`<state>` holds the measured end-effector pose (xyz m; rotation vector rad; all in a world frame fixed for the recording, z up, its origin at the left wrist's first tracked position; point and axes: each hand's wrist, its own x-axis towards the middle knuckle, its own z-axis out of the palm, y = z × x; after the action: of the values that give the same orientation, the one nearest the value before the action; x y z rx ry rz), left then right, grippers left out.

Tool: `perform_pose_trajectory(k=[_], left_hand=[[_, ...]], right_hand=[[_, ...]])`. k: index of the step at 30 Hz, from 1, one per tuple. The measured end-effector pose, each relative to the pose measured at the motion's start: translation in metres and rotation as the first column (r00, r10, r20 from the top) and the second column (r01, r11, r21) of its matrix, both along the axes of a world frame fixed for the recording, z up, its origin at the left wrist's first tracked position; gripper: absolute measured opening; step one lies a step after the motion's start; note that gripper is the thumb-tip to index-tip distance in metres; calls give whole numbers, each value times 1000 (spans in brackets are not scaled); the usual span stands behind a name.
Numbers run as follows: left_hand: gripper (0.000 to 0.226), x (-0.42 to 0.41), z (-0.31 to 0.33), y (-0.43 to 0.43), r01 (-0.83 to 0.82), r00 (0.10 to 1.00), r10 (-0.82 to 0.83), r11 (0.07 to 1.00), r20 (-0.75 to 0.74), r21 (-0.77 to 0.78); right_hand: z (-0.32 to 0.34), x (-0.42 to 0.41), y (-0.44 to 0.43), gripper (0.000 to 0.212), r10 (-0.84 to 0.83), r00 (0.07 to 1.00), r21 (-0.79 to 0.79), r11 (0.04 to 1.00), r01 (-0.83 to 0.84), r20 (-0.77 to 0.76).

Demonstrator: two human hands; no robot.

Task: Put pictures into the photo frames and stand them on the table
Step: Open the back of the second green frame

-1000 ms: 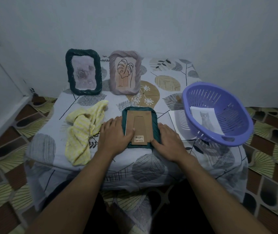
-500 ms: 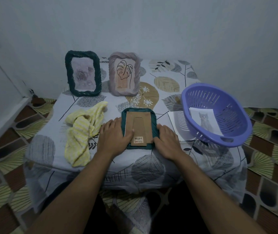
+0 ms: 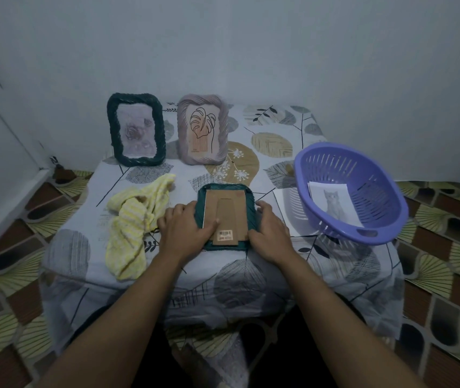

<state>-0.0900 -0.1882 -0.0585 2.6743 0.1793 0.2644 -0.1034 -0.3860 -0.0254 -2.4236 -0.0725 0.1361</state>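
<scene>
Now the face-down frame (image 3: 226, 204), teal with its brown card back and folded stand upward, lies flat near the front edge of the table (image 3: 251, 278). A barcode label sits at the near end of the back.

Left hand (image 3: 185, 229) lies over the frame's left rim, fingers curled close together against that side and thumb stretched onto the card beside the label. Right hand (image 3: 269, 232) clasps the right rim, fingers bent over the edge and thumb at the near right corner of the back. Both hands hold the frame between them.

Behind the frame and to its left a green frame (image 3: 136, 129) stands upright with a rose picture in it; straight behind stands a pink frame (image 3: 202, 129) with a leaf drawing. Just left of the frame, touching the left hand, lies a crumpled yellow cloth (image 3: 133, 222). To the frame's right sits a purple basket (image 3: 371, 177), tilted, with a cat picture (image 3: 332, 204) inside; a white sheet (image 3: 284, 208) lies between basket and frame, partly under the basket.
</scene>
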Motion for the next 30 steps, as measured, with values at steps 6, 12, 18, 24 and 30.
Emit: perform_pose_trajectory(k=[6,12,18,24,30], left_hand=[[59,-2,8,-14,-72,996,64,990,-69,-122],[45,-6,12,-48,-62,995,52,993,-90,-102],[43,-8,8,-56,-56,998,51,991,-42,-124],[40,-11,9,-55,-68,998,65,984,-25,-163],[39,-11,9,-52,-71,997,67,977,-25,-200]], right_hand=[[-1,2,-1,39,-48,999,-40,998,48,-19],[3,-3,-9,43,-160,987,-85,984,157,-29],[4,-6,-14,41,-198,978,-52,979,195,-59],[4,-4,-14,36,-234,970,7,972,235,-73],[7,-2,-9,28,-258,960,79,960,267,-106]])
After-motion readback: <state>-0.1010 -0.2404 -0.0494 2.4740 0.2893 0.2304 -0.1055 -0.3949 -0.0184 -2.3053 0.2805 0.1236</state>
